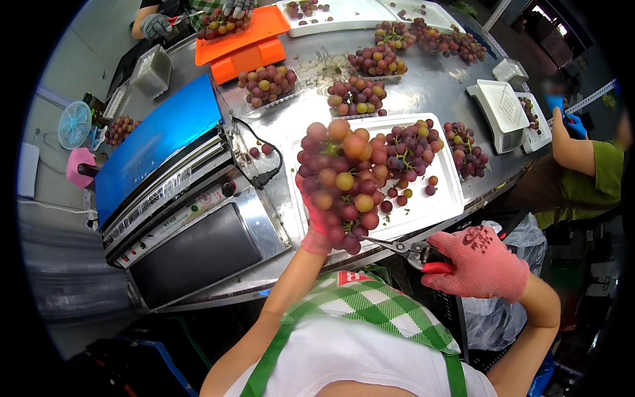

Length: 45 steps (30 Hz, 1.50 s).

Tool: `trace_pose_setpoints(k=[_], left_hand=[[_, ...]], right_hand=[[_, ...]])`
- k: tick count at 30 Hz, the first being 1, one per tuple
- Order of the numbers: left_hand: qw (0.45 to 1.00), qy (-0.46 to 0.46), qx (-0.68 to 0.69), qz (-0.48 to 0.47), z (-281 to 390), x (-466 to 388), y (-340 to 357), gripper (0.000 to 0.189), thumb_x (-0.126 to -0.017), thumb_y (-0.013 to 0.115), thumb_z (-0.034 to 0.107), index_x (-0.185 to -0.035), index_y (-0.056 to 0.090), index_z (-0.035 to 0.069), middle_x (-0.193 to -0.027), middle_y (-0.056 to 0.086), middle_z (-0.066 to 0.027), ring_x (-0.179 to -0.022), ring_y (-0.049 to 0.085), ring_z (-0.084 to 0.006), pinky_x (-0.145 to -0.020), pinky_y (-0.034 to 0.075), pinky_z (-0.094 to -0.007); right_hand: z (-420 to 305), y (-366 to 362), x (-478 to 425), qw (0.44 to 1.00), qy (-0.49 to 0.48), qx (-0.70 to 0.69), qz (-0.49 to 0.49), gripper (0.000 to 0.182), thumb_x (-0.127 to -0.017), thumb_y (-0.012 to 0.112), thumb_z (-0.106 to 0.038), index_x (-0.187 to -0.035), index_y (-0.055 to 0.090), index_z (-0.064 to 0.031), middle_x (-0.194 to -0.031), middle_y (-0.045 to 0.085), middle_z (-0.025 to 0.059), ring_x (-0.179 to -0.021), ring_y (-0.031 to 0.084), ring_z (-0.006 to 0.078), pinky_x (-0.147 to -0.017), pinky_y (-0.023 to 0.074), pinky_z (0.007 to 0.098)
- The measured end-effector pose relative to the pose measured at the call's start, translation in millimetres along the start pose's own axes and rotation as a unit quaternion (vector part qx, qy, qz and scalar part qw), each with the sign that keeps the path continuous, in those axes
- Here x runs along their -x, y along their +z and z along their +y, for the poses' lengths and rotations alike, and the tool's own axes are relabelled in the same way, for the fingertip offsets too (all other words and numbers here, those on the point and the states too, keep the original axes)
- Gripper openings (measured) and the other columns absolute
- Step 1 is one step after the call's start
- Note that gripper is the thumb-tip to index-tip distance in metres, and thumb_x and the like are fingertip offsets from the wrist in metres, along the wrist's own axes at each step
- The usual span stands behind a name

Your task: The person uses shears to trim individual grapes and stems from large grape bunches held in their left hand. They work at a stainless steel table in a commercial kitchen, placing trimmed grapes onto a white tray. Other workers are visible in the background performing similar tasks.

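My left hand (pixel 313 218), in a pink glove, holds up a large bunch of red and yellowish grapes (pixel 342 183); the bunch hides most of its fingers. In my right hand (pixel 478 263), also gloved in pink, is a pair of red-handled fruit snips (pixel 419 253). Their narrow tips are at the lower right edge of the bunch; whether they touch it, I cannot tell. Beneath lies a white plastic tray (pixel 449 196) with another bunch (pixel 414 149) and several loose grapes on it.
A film wrapping machine (pixel 198 223) stands at the left, its black cable beside the tray. Beyond are an orange scale (pixel 248 52), grapes in clear punnets (pixel 268 84) and white trays (pixel 332 17). A white scale (pixel 501 111) stands right. Co-workers' gloved hands show at top left and far right.
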<state>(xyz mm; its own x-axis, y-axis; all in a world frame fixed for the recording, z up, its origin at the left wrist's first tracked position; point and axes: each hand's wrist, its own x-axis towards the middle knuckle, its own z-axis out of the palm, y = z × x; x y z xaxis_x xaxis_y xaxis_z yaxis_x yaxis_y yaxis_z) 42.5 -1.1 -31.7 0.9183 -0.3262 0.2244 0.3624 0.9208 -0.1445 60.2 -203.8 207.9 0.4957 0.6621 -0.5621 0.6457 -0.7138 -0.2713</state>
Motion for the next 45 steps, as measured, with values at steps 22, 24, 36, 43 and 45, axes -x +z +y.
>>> trace_pose_setpoints(k=[22, 24, 36, 43, 45], left_hand=[[0.997, -0.026, 0.051, -0.043, 11.3, 27.9, 37.6, 0.055, -0.090, 0.047, 0.045, -0.128, 0.041, 0.005, -0.124, 0.049, -0.0145, -0.110, 0.053, -0.0292, -0.082, 0.050, -0.0368], [0.998, -0.027, 0.044, -0.042, 10.1, 27.2, 39.0, 0.055, -0.091, 0.047, 0.045, -0.128, 0.041, 0.006, -0.125, 0.049, -0.0142, -0.110, 0.053, -0.0289, -0.083, 0.049, -0.0369], [0.999, -0.023, 0.025, -0.032, 5.1, 27.8, 42.3, 0.055, -0.092, 0.045, 0.045, -0.130, 0.040, 0.007, -0.128, 0.047, -0.0129, -0.113, 0.051, -0.0267, -0.087, 0.047, -0.0373], [0.999, -0.011, 0.008, -0.033, 7.3, 24.0, 45.1, 0.055, -0.092, 0.045, 0.045, -0.132, 0.039, 0.007, -0.130, 0.046, -0.0122, -0.115, 0.050, -0.0255, -0.090, 0.046, -0.0376], [0.999, -0.001, 0.002, -0.035, 9.0, 27.2, 46.6, 0.055, -0.093, 0.045, 0.045, -0.132, 0.039, 0.007, -0.130, 0.046, -0.0120, -0.115, 0.050, -0.0251, -0.090, 0.046, -0.0377]], right_hand=[[34.9, 38.8, 2.3, 0.967, -0.070, -0.241, 0.041, 0.056, -0.075, 0.068, -0.043, -0.110, 0.053, -0.0010, -0.079, 0.058, 0.0148, -0.072, 0.059, 0.0294, -0.065, 0.0451, 0.0349], [36.8, 38.3, 1.5, 0.962, -0.077, -0.260, 0.034, 0.056, -0.076, 0.068, -0.042, -0.111, 0.052, -0.0010, -0.078, 0.058, 0.0137, -0.070, 0.058, 0.0268, -0.065, 0.0451, 0.0338], [57.8, 95.4, -35.0, 0.927, 0.086, -0.282, 0.233, 0.063, -0.075, 0.067, -0.036, -0.124, 0.045, -0.0009, -0.095, 0.056, 0.0115, -0.077, 0.056, 0.0200, -0.071, 0.0452, 0.0340], [23.6, 140.6, -104.2, 0.986, 0.011, 0.064, 0.156, 0.069, -0.075, 0.060, -0.046, -0.125, 0.044, -0.0022, -0.108, 0.053, 0.0141, -0.104, 0.049, 0.0285, -0.095, 0.0332, 0.0422], [13.6, 155.1, -127.1, 0.976, -0.013, 0.066, 0.206, 0.071, -0.073, 0.063, -0.044, -0.126, 0.043, -0.0015, -0.112, 0.051, 0.0151, -0.109, 0.046, 0.0310, -0.103, 0.0246, 0.0471]])
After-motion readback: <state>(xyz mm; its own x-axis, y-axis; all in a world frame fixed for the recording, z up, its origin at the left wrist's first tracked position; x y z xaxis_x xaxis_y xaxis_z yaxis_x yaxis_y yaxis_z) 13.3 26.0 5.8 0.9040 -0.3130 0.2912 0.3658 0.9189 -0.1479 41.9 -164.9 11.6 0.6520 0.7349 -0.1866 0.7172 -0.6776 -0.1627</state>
